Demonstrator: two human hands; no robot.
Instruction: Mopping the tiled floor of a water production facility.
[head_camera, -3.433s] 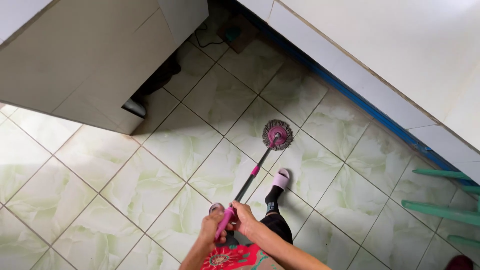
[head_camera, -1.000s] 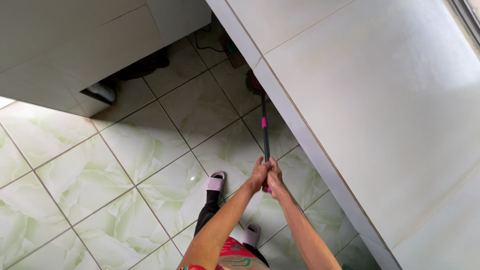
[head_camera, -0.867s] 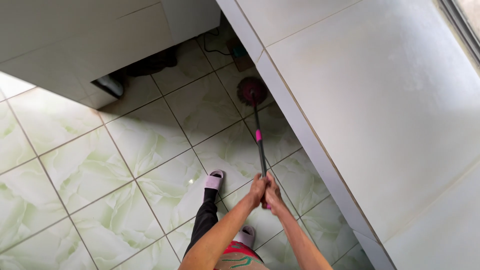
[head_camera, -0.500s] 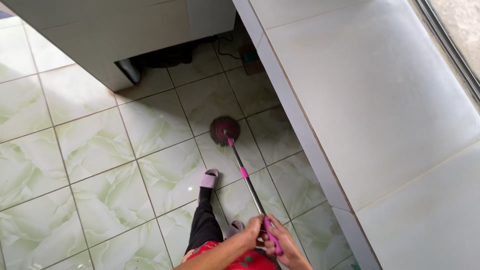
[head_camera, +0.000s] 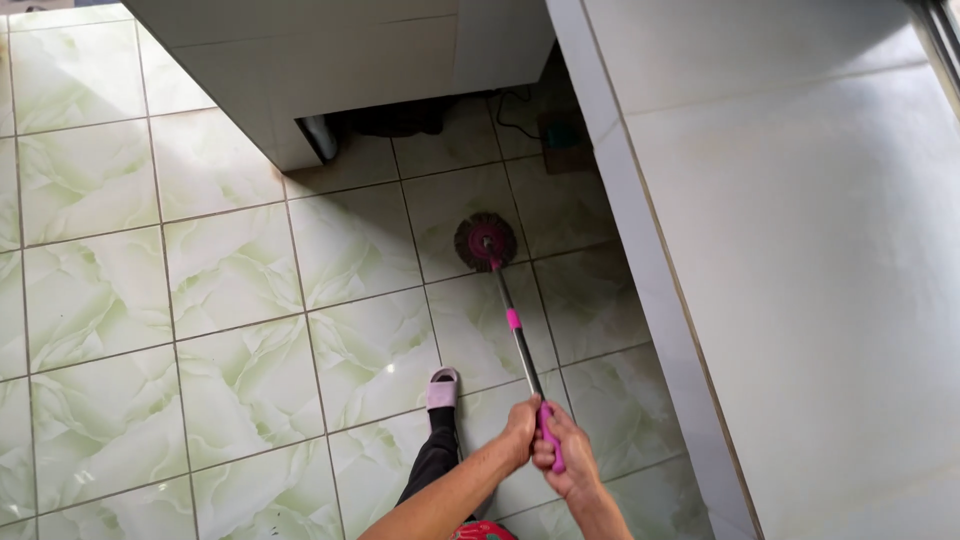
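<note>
While both hands grip it, mop (head_camera: 512, 318) points away, slightly leftward.

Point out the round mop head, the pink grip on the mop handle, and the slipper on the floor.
Round dark mop head (head_camera: 486, 241), head view, on its pink centre hub.
Pink grip of the metal mop handle (head_camera: 551, 450), head view, on the part between both hands.
Pale pink slipper (head_camera: 443, 387), head view, on its top strap.

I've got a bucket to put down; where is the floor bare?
The green tiles left of the slippered foot, below the white cabinet, lie bare. It is crowded by the mop head, and under the cabinet by the cable and dark items.
</note>
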